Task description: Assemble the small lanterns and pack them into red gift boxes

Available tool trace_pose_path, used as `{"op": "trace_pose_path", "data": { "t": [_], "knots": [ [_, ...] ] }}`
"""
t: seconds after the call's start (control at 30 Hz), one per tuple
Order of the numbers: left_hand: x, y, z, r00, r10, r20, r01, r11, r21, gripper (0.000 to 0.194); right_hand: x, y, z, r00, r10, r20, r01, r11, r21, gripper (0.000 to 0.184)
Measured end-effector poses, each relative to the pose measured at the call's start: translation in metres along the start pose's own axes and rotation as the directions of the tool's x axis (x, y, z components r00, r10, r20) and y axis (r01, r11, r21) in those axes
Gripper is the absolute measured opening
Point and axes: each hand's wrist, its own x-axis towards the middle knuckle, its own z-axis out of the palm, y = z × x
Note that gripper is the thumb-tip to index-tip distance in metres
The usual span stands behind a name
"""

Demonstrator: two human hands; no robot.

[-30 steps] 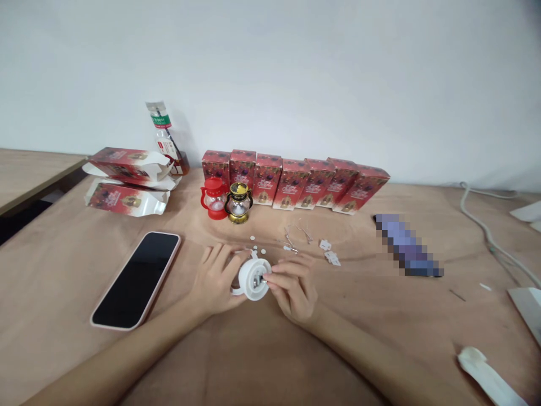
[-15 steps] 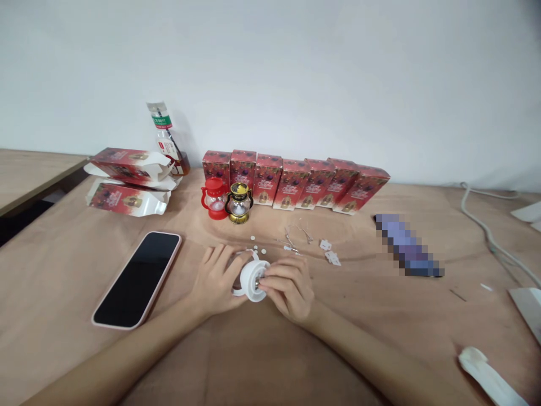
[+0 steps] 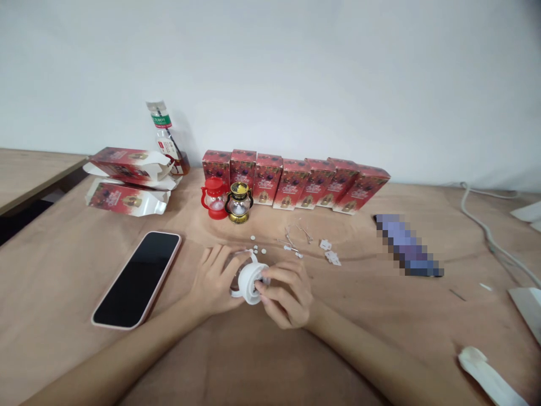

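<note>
My left hand [image 3: 216, 280] is wrapped around a small white lantern [image 3: 247, 285], tipped on its side with its round base facing right. Into the recess of that base reach the bent thumb and fingers of my right hand [image 3: 291, 294]. Something small and dark or metallic shows there, but the fingertips hide what they pinch. Beyond the hands stand a red lantern [image 3: 216, 210] and a black-and-gold lantern [image 3: 239, 208], both upright. Several small white discs [image 3: 252, 238] lie just past the white lantern. Thin wired pieces [image 3: 288, 243] and white plastic bits [image 3: 332, 257] are scattered to their right.
Several red printed boxes [image 3: 268, 179] stand in a row near the wall. Opened cartons [image 3: 129, 198] and a bottle [image 3: 165, 141] are at back left. A phone [image 3: 137, 280] lies left, a pixelated flat object [image 3: 406, 245] right, near a white cable [image 3: 486, 225].
The white lantern has turned and shifted slightly left and down. My right fingers have moved at its base, spreading a little, with the thumb further into the recess.
</note>
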Motion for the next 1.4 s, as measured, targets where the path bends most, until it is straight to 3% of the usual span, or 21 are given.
{"op": "trace_pose_path", "data": {
  "t": [0.17,0.37,0.47,0.57,0.67,0.77,0.87,1.2,1.4],
  "knots": [
    [0.001,-0.001,-0.002,0.988,-0.152,-0.024,0.150,0.986,-0.071,0.029,0.004,-0.001,-0.004,0.997,0.007,0.072,0.001,0.993,-0.115,0.031],
    [0.000,-0.005,-0.007,0.961,-0.267,-0.068,0.252,0.953,-0.167,0.039,0.002,0.003,-0.001,0.952,0.302,0.055,-0.282,0.932,-0.228,0.030],
    [-0.002,-0.007,-0.003,0.916,-0.388,-0.101,0.356,0.903,-0.240,0.038,0.000,0.007,0.005,0.901,0.381,0.208,-0.271,0.868,-0.416,0.015],
    [-0.003,-0.010,0.003,0.837,-0.534,-0.119,0.488,0.827,-0.280,0.036,0.000,0.010,0.010,0.837,0.431,0.338,-0.218,0.829,-0.516,0.012],
    [-0.003,-0.012,0.007,0.774,-0.618,-0.139,0.560,0.770,-0.305,0.034,-0.001,0.011,0.011,0.829,0.423,0.366,-0.202,0.836,-0.510,0.017],
    [-0.003,-0.013,0.008,0.745,-0.652,-0.138,0.587,0.740,-0.329,0.034,-0.002,0.012,0.010,0.837,0.408,0.365,-0.189,0.841,-0.507,0.021],
    [-0.003,-0.014,0.008,0.748,-0.654,-0.112,0.590,0.733,-0.339,0.036,-0.003,0.012,0.011,0.839,0.403,0.365,-0.177,0.837,-0.518,0.020],
    [0.000,-0.013,0.006,0.834,-0.549,-0.051,0.494,0.785,-0.375,0.040,-0.007,0.013,0.010,0.875,0.319,0.364,-0.119,0.871,-0.477,0.017],
    [-0.002,-0.014,0.006,0.841,-0.541,0.018,0.507,0.777,-0.373,0.047,-0.006,0.010,0.011,0.856,0.404,0.323,-0.178,0.816,-0.550,0.016]
  ]
}}
